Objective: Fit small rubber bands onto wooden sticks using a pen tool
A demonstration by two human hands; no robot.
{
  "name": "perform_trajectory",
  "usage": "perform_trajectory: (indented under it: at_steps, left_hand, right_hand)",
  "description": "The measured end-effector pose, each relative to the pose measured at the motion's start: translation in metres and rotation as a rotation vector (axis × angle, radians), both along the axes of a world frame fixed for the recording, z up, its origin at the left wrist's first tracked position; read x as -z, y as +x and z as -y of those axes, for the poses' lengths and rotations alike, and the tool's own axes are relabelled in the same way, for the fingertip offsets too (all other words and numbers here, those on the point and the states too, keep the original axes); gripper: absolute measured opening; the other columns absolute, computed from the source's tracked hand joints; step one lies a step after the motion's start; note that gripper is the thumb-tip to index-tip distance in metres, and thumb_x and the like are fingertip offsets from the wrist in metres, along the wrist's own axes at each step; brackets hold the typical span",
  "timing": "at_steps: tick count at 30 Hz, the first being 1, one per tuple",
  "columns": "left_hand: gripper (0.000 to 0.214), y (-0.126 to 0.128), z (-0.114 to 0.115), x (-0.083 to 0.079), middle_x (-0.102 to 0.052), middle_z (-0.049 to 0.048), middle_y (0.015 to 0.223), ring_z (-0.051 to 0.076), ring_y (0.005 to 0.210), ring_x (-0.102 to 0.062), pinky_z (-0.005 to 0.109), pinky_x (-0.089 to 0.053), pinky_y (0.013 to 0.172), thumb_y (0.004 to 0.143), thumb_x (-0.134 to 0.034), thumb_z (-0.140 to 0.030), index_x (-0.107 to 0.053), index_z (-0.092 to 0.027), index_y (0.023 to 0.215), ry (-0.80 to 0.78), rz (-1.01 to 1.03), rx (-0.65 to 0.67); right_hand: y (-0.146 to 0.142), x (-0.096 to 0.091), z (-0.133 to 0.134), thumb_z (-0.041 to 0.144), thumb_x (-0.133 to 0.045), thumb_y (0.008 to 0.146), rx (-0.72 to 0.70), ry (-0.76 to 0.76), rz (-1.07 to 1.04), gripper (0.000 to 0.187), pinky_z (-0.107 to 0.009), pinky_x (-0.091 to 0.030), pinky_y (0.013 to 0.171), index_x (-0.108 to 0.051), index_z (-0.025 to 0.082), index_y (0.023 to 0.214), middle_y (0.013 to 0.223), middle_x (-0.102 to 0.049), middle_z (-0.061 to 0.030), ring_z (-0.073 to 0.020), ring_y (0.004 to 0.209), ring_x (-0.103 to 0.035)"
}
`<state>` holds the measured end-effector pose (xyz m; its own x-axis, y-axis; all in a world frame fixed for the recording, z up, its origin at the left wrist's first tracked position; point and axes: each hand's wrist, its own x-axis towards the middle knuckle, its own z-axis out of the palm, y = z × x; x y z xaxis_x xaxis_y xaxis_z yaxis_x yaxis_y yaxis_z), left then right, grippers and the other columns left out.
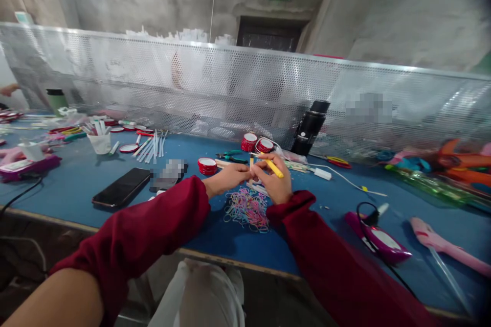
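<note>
Both hands meet over the blue table. My left hand comes in from the left, its fingers closed on the lower part of a small pale strip with a dark tip. My right hand is closed around a tool with a yellow handle; its thin working end points toward the strip, too small to make out. The right fingertips also seem to touch the strip. Just below both hands lies a tangled heap of coloured rubber bands. A white piece behind the heap is partly hidden by the right hand.
Red round tins and teal-handled pliers lie behind the hands. A black phone and a cup of white sticks stand left. A black bottle leans against the perforated screen. Rightward lie a purple device and pink glue gun.
</note>
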<state>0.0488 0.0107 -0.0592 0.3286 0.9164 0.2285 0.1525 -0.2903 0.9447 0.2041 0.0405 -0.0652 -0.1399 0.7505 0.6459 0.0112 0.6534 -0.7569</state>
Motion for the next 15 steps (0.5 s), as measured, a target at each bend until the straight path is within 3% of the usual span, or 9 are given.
perform_trajectory:
  at_steps: [3,7,9,12,15]
  left_hand:
    - [0.042,0.000,-0.007,0.009,-0.038,-0.0050,0.057,0.007,0.051,-0.029,0.023,-0.021,0.049,0.083,-0.056,-0.055,-0.061,-0.013,0.076,0.024,-0.010,0.084]
    - [0.042,0.001,-0.012,0.014,-0.040,-0.0041,0.059,0.007,0.051,-0.030,0.023,-0.022,0.049,0.086,-0.052,-0.054,-0.060,-0.013,0.079,0.008,0.029,0.158]
    - [0.039,0.001,-0.012,0.013,-0.038,-0.0044,0.058,0.007,0.051,-0.030,0.023,-0.022,0.049,0.086,-0.053,-0.050,-0.061,-0.012,0.080,-0.006,0.052,0.168]
    - [0.033,0.000,-0.009,0.008,-0.039,-0.0041,0.058,0.007,0.051,-0.031,0.022,-0.022,0.048,0.086,-0.053,-0.044,-0.061,-0.012,0.083,-0.021,0.098,0.142]
    - [0.024,0.001,-0.006,0.003,-0.043,-0.0029,0.061,0.007,0.050,-0.031,0.022,-0.021,0.048,0.087,-0.051,-0.036,-0.059,-0.013,0.084,-0.056,0.118,0.080]
  right_hand:
    - [0.000,-0.004,0.004,0.031,-0.073,0.073,-0.037,-0.027,-0.014,0.033,-0.029,-0.049,0.053,-0.055,0.025,0.099,0.071,-0.065,0.0034,-0.0160,0.058,-0.062]
    - [0.002,-0.007,0.005,0.035,-0.074,0.073,-0.015,-0.015,0.033,0.031,-0.031,-0.052,0.063,-0.058,0.024,0.098,0.074,-0.066,0.0019,-0.0165,0.064,-0.063]
    - [0.003,-0.008,0.003,0.043,-0.065,0.081,0.004,-0.003,0.017,0.029,-0.034,-0.053,0.071,-0.060,0.023,0.101,0.079,-0.069,-0.0005,-0.0179,0.072,-0.065]
    - [0.006,-0.009,0.002,0.052,-0.042,0.093,0.028,0.033,-0.094,0.041,-0.035,-0.053,0.074,-0.063,0.023,0.112,0.081,-0.070,-0.0027,-0.0176,0.074,-0.065]
    - [0.010,-0.012,0.003,0.049,-0.039,0.094,0.109,0.098,-0.077,0.041,-0.033,-0.053,0.068,-0.066,0.022,0.110,0.076,-0.066,-0.0021,-0.0164,0.068,-0.062]
